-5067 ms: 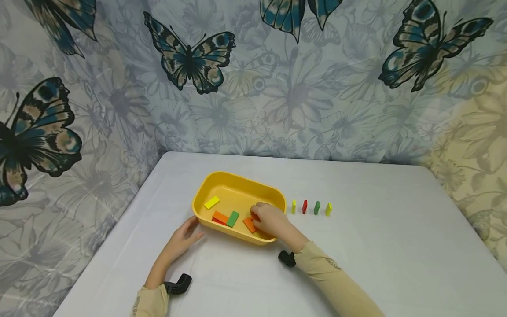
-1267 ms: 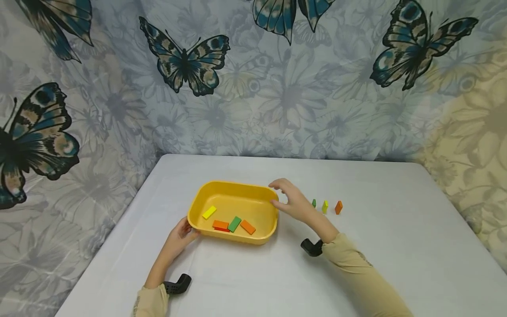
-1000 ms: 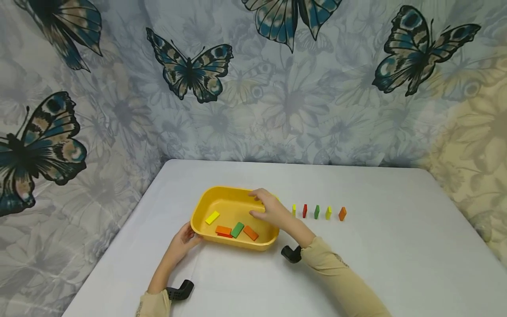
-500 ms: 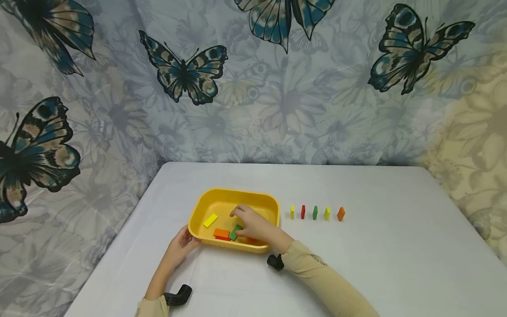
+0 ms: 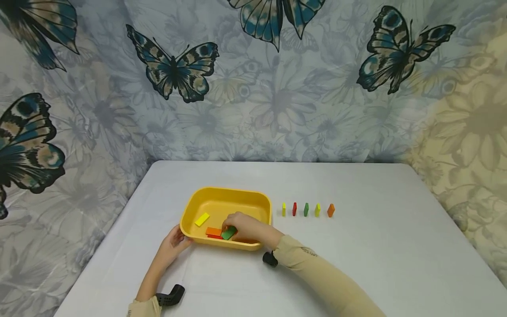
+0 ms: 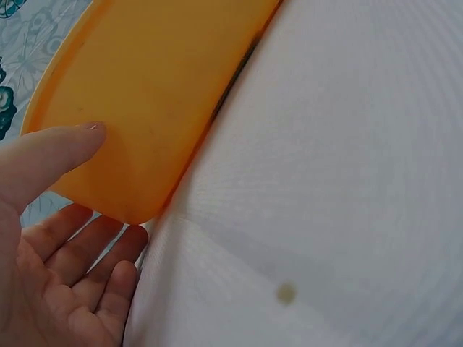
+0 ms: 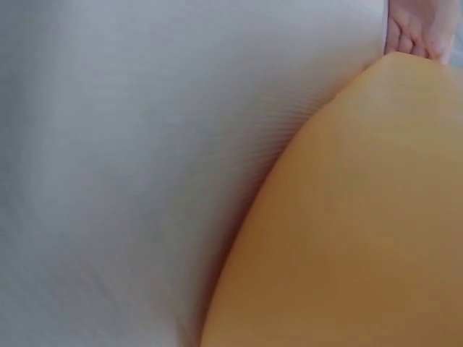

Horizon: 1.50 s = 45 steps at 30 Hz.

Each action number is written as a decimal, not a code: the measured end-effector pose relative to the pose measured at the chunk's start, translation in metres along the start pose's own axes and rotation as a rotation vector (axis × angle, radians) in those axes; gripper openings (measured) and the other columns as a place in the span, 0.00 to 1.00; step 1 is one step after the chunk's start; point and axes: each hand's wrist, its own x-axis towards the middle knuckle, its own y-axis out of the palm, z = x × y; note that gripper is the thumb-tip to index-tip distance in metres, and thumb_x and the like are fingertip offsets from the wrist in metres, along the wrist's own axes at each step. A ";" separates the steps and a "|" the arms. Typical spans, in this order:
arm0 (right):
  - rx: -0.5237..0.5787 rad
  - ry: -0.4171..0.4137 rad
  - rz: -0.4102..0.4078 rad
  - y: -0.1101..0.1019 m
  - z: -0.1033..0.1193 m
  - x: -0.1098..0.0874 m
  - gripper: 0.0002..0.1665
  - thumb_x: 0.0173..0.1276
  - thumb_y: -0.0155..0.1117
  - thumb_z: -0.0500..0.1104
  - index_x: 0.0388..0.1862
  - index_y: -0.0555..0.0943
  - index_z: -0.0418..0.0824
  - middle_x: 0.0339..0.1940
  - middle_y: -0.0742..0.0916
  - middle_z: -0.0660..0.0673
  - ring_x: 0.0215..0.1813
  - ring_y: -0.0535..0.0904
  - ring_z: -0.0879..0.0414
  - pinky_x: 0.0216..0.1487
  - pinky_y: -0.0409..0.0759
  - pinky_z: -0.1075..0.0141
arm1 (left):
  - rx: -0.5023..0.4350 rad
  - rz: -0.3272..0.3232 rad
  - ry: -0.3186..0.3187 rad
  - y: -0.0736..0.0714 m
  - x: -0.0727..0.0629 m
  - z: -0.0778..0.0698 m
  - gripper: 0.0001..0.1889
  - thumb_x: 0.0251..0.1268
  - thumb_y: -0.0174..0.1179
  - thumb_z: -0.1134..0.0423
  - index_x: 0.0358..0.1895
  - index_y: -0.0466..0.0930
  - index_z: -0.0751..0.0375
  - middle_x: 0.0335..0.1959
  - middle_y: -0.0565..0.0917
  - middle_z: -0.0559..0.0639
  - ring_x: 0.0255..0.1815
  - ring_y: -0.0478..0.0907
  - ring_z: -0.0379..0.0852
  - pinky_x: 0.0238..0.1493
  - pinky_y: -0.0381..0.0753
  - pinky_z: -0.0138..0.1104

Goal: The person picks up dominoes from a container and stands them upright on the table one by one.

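A yellow plastic tray (image 5: 225, 245) sits on the white table. At its near left corner, my left hand (image 5: 173, 243) holds the tray, thumb on the outer wall and fingers at the end, as the left wrist view shows. Inside the tray, my right hand (image 5: 249, 230) pinches a green block (image 5: 228, 233), slightly tilted. Beside that lie an orange block (image 5: 213, 231) and a red block (image 5: 214, 237) partly under it. A yellow block (image 5: 202, 219) lies farther left. Any other orange block near my right hand is hidden. The right wrist view shows mainly the tray's outer wall.
Right of the tray, several thin blocks stand upright in a spaced row: a yellow block (image 5: 283, 209), a red block (image 5: 294, 209), a green block (image 5: 306, 209), a yellow-green block (image 5: 317, 210) and an orange block (image 5: 330, 210). A butterfly-patterned cloth (image 5: 277, 110) hangs behind the table.
An orange block has joined the right end of the standing row. My right hand has moved left from there into the tray and taken hold of the green block. The left hand stays at the corner.
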 end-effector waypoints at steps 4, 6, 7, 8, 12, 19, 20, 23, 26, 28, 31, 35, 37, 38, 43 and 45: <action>-0.031 0.030 0.021 0.005 0.001 -0.004 0.14 0.54 0.68 0.36 0.41 0.81 0.43 0.33 0.79 0.52 0.36 0.72 0.61 0.39 0.70 0.76 | 0.003 0.034 0.024 0.003 -0.003 0.001 0.30 0.55 0.61 0.70 0.61 0.61 0.73 0.55 0.69 0.67 0.52 0.69 0.44 0.50 0.65 0.24; -0.038 0.020 0.031 0.007 0.003 -0.006 0.13 0.55 0.67 0.37 0.41 0.82 0.44 0.31 0.78 0.52 0.34 0.72 0.62 0.37 0.70 0.77 | 0.005 0.037 0.012 0.004 -0.006 0.000 0.30 0.55 0.61 0.69 0.61 0.61 0.73 0.56 0.69 0.67 0.53 0.68 0.48 0.51 0.66 0.27; -0.038 0.013 0.036 0.007 0.004 -0.006 0.11 0.56 0.66 0.37 0.40 0.82 0.44 0.30 0.77 0.52 0.33 0.72 0.62 0.36 0.70 0.77 | 0.009 0.030 0.000 0.004 -0.008 0.000 0.30 0.55 0.61 0.69 0.61 0.61 0.72 0.56 0.69 0.66 0.54 0.68 0.50 0.52 0.66 0.28; -0.028 0.010 0.042 0.007 0.006 -0.006 0.10 0.56 0.66 0.38 0.39 0.82 0.44 0.30 0.76 0.53 0.32 0.71 0.62 0.34 0.69 0.77 | 0.012 0.022 -0.014 0.003 -0.010 -0.001 0.30 0.55 0.61 0.68 0.61 0.61 0.72 0.56 0.70 0.66 0.54 0.68 0.52 0.52 0.66 0.29; 0.029 0.049 0.039 0.005 0.010 -0.001 0.07 0.55 0.66 0.38 0.33 0.77 0.43 0.27 0.74 0.53 0.30 0.69 0.62 0.32 0.69 0.76 | 0.016 -0.010 -0.068 -0.002 -0.014 -0.004 0.31 0.55 0.62 0.66 0.62 0.61 0.70 0.57 0.69 0.64 0.54 0.67 0.52 0.52 0.65 0.26; 0.065 0.100 0.036 -0.001 0.008 0.005 0.18 0.57 0.64 0.38 0.47 0.76 0.37 0.36 0.79 0.50 0.34 0.72 0.61 0.37 0.71 0.74 | 0.003 -0.009 -0.045 -0.006 -0.008 -0.002 0.30 0.55 0.62 0.66 0.61 0.61 0.70 0.56 0.69 0.64 0.52 0.68 0.44 0.50 0.64 0.23; 0.062 0.093 0.036 -0.002 0.007 0.005 0.18 0.57 0.64 0.38 0.48 0.77 0.36 0.36 0.78 0.49 0.35 0.72 0.61 0.38 0.71 0.74 | -0.003 -0.004 -0.040 -0.006 -0.008 -0.001 0.31 0.55 0.62 0.66 0.61 0.61 0.71 0.56 0.69 0.65 0.52 0.68 0.45 0.50 0.65 0.23; 0.076 0.092 0.011 -0.005 0.005 0.002 0.15 0.57 0.64 0.38 0.45 0.78 0.38 0.34 0.77 0.51 0.34 0.72 0.61 0.37 0.72 0.73 | -0.017 0.020 -0.014 -0.004 -0.007 -0.006 0.30 0.56 0.61 0.68 0.61 0.60 0.73 0.56 0.69 0.67 0.54 0.67 0.51 0.54 0.65 0.32; 0.162 0.120 -0.036 -0.010 0.005 -0.004 0.12 0.57 0.63 0.37 0.42 0.78 0.39 0.33 0.77 0.53 0.34 0.72 0.60 0.36 0.73 0.73 | -0.035 0.041 -0.015 -0.001 -0.006 -0.021 0.30 0.56 0.59 0.71 0.61 0.59 0.76 0.57 0.67 0.69 0.56 0.65 0.59 0.57 0.62 0.44; 0.232 0.129 -0.075 -0.013 0.006 -0.009 0.13 0.57 0.63 0.35 0.42 0.76 0.40 0.33 0.77 0.53 0.34 0.73 0.60 0.37 0.73 0.73 | -0.038 0.046 -0.029 0.000 -0.006 -0.028 0.30 0.56 0.59 0.73 0.61 0.58 0.77 0.57 0.66 0.71 0.56 0.64 0.62 0.57 0.59 0.50; 0.302 0.086 -0.131 -0.017 0.010 -0.018 0.14 0.57 0.62 0.34 0.44 0.75 0.38 0.34 0.77 0.51 0.35 0.74 0.58 0.37 0.75 0.70 | -0.038 0.045 -0.051 -0.002 -0.006 -0.024 0.30 0.56 0.59 0.72 0.61 0.58 0.76 0.57 0.67 0.70 0.57 0.64 0.61 0.57 0.59 0.50; 0.365 0.013 -0.233 -0.021 0.013 -0.036 0.16 0.57 0.60 0.32 0.45 0.74 0.35 0.37 0.78 0.48 0.36 0.75 0.54 0.38 0.76 0.65 | -0.036 0.037 -0.038 -0.006 -0.003 -0.006 0.30 0.56 0.61 0.69 0.61 0.60 0.72 0.57 0.68 0.66 0.57 0.64 0.58 0.57 0.59 0.49; 0.397 0.000 -0.311 -0.022 0.012 -0.048 0.16 0.56 0.61 0.31 0.46 0.74 0.34 0.38 0.79 0.46 0.37 0.76 0.53 0.38 0.77 0.62 | -0.022 0.036 -0.028 -0.007 -0.002 -0.003 0.30 0.56 0.61 0.67 0.62 0.60 0.71 0.57 0.68 0.65 0.57 0.65 0.57 0.57 0.59 0.48; 0.411 0.007 -0.357 -0.023 0.012 -0.055 0.17 0.56 0.61 0.31 0.46 0.74 0.33 0.39 0.79 0.45 0.37 0.77 0.52 0.38 0.77 0.61 | -0.022 0.040 -0.026 -0.006 -0.002 -0.002 0.30 0.57 0.60 0.67 0.62 0.60 0.71 0.58 0.68 0.65 0.57 0.64 0.56 0.57 0.59 0.48; 0.453 -0.008 -0.601 -0.032 0.016 -0.089 0.18 0.52 0.62 0.24 0.44 0.72 0.27 0.36 0.79 0.37 0.35 0.78 0.46 0.35 0.78 0.57 | -0.013 0.039 -0.019 -0.006 -0.002 -0.003 0.30 0.57 0.60 0.67 0.62 0.60 0.71 0.57 0.69 0.65 0.57 0.65 0.57 0.57 0.60 0.48; 0.463 -0.014 -0.659 -0.036 0.018 -0.099 0.18 0.51 0.62 0.22 0.43 0.72 0.25 0.36 0.79 0.34 0.35 0.78 0.43 0.34 0.78 0.55 | -0.013 0.033 -0.022 -0.007 -0.002 -0.003 0.30 0.57 0.61 0.66 0.62 0.60 0.71 0.57 0.69 0.65 0.56 0.65 0.57 0.57 0.61 0.47</action>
